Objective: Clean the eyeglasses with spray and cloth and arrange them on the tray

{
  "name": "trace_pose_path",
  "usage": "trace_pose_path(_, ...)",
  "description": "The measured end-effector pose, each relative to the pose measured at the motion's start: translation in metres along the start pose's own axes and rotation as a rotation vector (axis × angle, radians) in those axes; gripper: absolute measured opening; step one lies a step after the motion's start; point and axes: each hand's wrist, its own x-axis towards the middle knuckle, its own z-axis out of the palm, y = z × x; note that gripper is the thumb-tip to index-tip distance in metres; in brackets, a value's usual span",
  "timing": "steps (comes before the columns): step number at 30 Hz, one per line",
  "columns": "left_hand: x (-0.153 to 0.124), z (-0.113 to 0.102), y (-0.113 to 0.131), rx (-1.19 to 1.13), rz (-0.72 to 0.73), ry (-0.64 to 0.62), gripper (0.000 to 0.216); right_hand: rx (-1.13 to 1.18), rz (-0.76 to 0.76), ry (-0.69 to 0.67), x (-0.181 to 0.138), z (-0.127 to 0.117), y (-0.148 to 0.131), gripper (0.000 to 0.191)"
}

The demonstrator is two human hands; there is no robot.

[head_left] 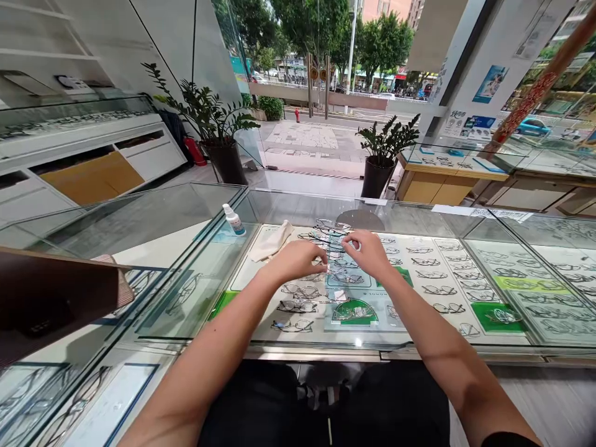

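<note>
My left hand [307, 257] is over the glass counter top with its fingers curled down and drawn together. Opposite it, my right hand [365, 249] has thumb and forefinger pinched. Thin dark lines run between the two hands, but I cannot make out what the fingers hold. Just beyond them, dark-framed eyeglasses [321, 238] lie on the glass, with another pair of eyeglasses [333, 226] behind. To the left of my left hand is a crumpled cream cloth [272, 242]. A white spray bottle [233, 220] stands farther left.
Rows of eyeglasses [298, 306] show beneath the glass of the display counter [279, 349]. A brown object [56, 304] juts in at the left. Potted plants [222, 158] stand beyond the counter by the glass doors [319, 87].
</note>
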Motion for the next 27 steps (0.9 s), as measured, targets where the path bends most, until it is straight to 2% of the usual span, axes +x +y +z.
trace_pose_path(6,0.002,0.003,-0.004,-0.031,-0.017,-0.04,0.012,0.047,0.003,0.016,-0.001,-0.002,0.006,0.021)
trace_pose_path(10,-0.005,-0.013,-0.013,-0.379,0.033,-0.067,0.015,0.083,0.034,0.062,-0.003,-0.006,0.011,0.023)
trace_pose_path(13,-0.007,-0.028,-0.013,-0.669,0.106,0.105,0.026,0.111,0.051,0.085,-0.001,-0.012,0.012,0.023)
trace_pose_path(15,-0.004,-0.039,-0.007,-0.86,0.126,0.239,0.031,0.153,0.051,0.047,0.004,-0.022,0.005,0.022)
trace_pose_path(17,0.003,-0.056,0.005,-1.027,0.115,0.334,0.033,0.207,0.019,-0.017,0.012,-0.04,-0.01,0.021)
trace_pose_path(20,0.016,-0.088,0.033,-1.118,0.1,0.502,0.03,0.258,-0.084,-0.052,0.021,-0.086,-0.046,0.023)
trace_pose_path(24,0.026,-0.126,0.073,-1.147,0.147,0.73,0.028,0.358,-0.22,0.092,0.019,-0.144,-0.093,0.025)
trace_pose_path(27,0.028,-0.132,0.09,-1.228,0.175,0.863,0.025,0.411,-0.229,0.227,0.012,-0.157,-0.111,0.02)
